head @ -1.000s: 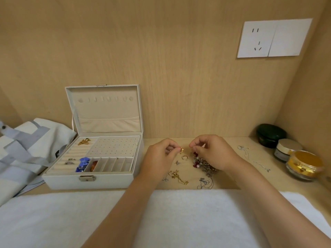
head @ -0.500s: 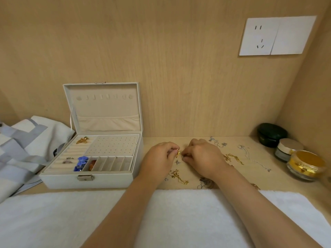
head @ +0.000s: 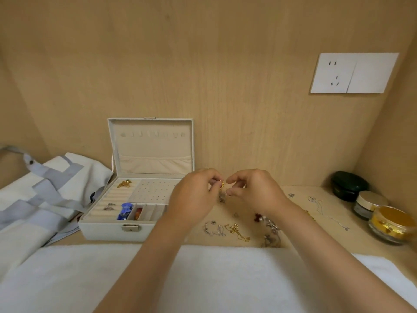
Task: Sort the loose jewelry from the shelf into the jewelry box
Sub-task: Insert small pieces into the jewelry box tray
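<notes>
Left grip [head: 194, 197] is curled tight, thumb and forefinger pinched on a small gold piece [head: 222, 184], just right of centre frame. Right grip [head: 255, 190] comes in from the other side, fingers curled, its thumb and forefinger closed on that same piece. So both hands share it, fingertips almost touching, held up above the shelf [head: 358, 239]. Something small and silvery shows just under the right fingertips, but it is too blurred to name.

Over to the left of the hands sits the jewelry box [head: 108, 231], lid [head: 151, 145] standing open against the wooden back wall. Inside it, a gold ornament [head: 124, 183] lies at the top of the ring rolls. Two silver rings [head: 109, 206] sit lower in those rolls, and a blue item [head: 125, 211] and an orange one [head: 138, 213] fill the first front slots. The perforated earring panel [head: 155, 190] is partly hidden behind the left wrist.

Below the hands, the loose pieces are scattered on the shelf: a silver chain [head: 213, 229], a gold chain [head: 239, 232] just beside it, a red piece [head: 258, 216] and a beaded cluster [head: 272, 236] against the right forearm. A thin silver necklace [head: 320, 204] trails off towards the right.

At far right stand three jars in a row, a dark green jar [head: 349, 185] at the back, a cream-lidded jar [head: 370, 204] in the middle and a gold jar [head: 392, 224] in front. A wall socket [head: 354, 73] is at upper right, a grey-and-white bag [head: 45, 195] is at left, and a white cloth [head: 67, 279] runs across the bottom.
</notes>
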The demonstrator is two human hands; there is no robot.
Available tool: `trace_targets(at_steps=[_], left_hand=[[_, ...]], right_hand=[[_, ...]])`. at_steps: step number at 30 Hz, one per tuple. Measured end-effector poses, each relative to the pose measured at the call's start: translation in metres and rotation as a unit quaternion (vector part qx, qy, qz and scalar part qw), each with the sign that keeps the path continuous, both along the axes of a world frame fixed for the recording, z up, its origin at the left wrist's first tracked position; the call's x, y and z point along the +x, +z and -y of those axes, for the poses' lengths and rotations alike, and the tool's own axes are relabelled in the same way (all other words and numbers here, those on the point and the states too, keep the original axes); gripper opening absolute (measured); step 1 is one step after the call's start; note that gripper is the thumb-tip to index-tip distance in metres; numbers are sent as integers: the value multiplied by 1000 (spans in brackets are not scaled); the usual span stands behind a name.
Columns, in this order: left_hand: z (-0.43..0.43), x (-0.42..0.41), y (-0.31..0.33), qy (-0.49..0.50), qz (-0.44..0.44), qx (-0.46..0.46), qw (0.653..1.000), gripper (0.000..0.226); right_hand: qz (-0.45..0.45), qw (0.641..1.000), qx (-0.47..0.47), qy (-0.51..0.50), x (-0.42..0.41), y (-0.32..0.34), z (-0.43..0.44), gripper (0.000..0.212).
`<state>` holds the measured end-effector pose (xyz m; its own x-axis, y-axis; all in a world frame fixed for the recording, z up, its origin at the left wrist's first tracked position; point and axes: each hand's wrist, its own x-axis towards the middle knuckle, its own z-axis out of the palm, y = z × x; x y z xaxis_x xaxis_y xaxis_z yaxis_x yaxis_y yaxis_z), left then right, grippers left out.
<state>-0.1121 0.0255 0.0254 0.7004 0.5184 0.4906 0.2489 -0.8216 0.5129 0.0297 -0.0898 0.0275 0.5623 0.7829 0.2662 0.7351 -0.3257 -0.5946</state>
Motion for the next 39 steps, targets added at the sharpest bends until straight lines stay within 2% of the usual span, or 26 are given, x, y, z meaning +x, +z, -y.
trace_targets(at_steps=[6,12,16,25,34,39], left_hand=[[-67,-58,19,52,19,-14,998,12],[-130,-120,9,104,64,-100,988,21],[-156,-147,-5,117,100,-144,977,18],[-182,-168,-22,117,137,-162,970,16],[-186,-166,-30,111,150,-176,967,12],[-185,-163,-31,108,150,-193,964,13]], right_hand=[[-1,999,18,40,-45,29,-53,9],[6,998,0,67,-93,35,-120,15],[26,997,-18,74,-116,30,-161,14],[72,994,-39,78,-145,6,-222,17],[212,968,-77,106,-152,1,-232,9],[212,965,-86,126,-147,3,-227,12]])
